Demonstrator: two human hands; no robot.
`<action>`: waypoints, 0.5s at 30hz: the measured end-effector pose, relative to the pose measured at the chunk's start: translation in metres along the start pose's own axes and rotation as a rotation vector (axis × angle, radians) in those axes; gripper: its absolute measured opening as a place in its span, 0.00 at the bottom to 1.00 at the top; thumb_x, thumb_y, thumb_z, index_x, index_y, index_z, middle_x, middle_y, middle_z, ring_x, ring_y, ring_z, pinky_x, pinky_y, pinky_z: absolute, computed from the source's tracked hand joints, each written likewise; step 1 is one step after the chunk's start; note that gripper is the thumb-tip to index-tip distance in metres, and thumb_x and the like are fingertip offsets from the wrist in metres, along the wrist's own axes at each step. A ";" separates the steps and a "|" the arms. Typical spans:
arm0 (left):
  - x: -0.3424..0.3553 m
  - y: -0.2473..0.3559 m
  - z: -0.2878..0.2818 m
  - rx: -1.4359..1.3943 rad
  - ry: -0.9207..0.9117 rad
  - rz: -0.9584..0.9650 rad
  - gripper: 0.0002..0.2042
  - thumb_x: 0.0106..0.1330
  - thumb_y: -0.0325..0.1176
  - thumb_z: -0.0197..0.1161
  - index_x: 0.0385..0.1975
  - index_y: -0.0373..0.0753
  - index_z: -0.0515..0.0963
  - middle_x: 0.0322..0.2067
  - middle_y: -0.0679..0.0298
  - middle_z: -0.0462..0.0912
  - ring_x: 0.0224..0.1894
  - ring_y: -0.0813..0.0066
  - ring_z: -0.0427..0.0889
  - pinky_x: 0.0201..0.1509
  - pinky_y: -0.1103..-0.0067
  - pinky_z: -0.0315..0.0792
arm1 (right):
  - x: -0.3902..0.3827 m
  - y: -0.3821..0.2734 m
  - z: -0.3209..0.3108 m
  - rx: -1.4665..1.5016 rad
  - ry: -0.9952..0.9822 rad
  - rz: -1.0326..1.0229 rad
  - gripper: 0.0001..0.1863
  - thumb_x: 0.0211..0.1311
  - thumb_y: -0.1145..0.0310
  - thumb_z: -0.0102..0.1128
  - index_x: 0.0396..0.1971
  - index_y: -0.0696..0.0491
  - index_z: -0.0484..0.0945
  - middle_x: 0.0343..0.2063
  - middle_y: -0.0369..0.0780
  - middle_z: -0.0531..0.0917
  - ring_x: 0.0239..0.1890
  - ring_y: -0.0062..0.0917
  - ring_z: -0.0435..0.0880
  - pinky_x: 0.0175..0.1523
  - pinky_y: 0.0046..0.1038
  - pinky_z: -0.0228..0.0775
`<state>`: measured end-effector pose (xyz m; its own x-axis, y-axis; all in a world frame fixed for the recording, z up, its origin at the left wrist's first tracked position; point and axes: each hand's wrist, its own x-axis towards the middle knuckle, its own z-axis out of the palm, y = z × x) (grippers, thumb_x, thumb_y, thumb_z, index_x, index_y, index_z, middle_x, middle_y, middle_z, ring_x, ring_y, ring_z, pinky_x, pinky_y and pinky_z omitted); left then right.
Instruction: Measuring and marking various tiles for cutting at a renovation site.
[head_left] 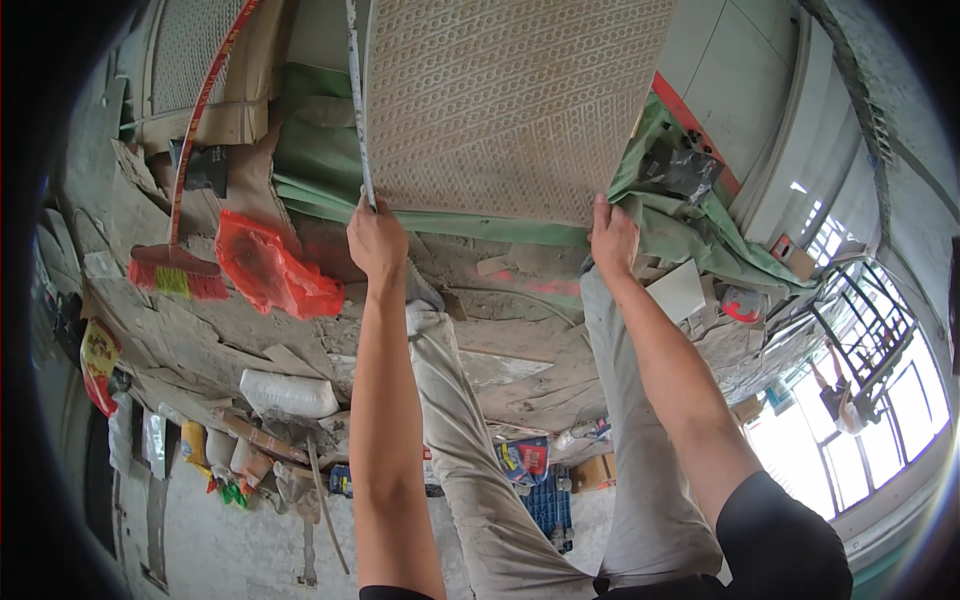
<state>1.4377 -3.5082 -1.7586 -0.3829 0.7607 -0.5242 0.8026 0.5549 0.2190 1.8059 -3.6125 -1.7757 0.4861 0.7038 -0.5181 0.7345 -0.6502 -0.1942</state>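
The left hand (378, 243) is closed at the near end of a pale strip (358, 100); the right hand (616, 240) grips the near-right corner of a textured panel (510, 110). The panel, in one piece, extends over green cloth (320, 135), strip positioned along its left edge; what remains cannot be determined.

The tile (505, 110) is beige-brown with ringed patterning, the strip (358, 95) whitish, the sheet (312, 155) green.
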 end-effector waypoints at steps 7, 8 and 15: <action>-0.004 -0.001 -0.008 -0.069 0.020 0.022 0.20 0.83 0.45 0.54 0.61 0.39 0.84 0.46 0.43 0.90 0.51 0.36 0.86 0.54 0.51 0.79 | -0.001 -0.002 -0.004 0.027 0.021 0.016 0.37 0.84 0.39 0.45 0.27 0.57 0.84 0.17 0.47 0.84 0.30 0.49 0.89 0.48 0.49 0.77; -0.004 0.001 -0.008 -0.068 -0.004 0.017 0.20 0.83 0.45 0.53 0.59 0.39 0.84 0.46 0.42 0.89 0.51 0.35 0.86 0.54 0.51 0.78 | -0.001 0.000 -0.006 0.040 0.010 0.029 0.37 0.84 0.39 0.45 0.27 0.56 0.84 0.17 0.47 0.84 0.30 0.49 0.88 0.48 0.49 0.77; -0.007 0.005 -0.006 -0.078 -0.005 0.021 0.20 0.83 0.46 0.53 0.55 0.37 0.85 0.45 0.41 0.89 0.51 0.34 0.85 0.54 0.50 0.77 | -0.005 0.006 -0.016 0.163 0.009 0.098 0.36 0.82 0.36 0.49 0.31 0.57 0.85 0.18 0.48 0.83 0.32 0.50 0.88 0.46 0.49 0.76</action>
<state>1.4412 -3.5084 -1.7488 -0.3644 0.7707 -0.5227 0.7722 0.5638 0.2930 1.8152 -3.6150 -1.7612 0.5565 0.6365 -0.5340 0.5969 -0.7534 -0.2759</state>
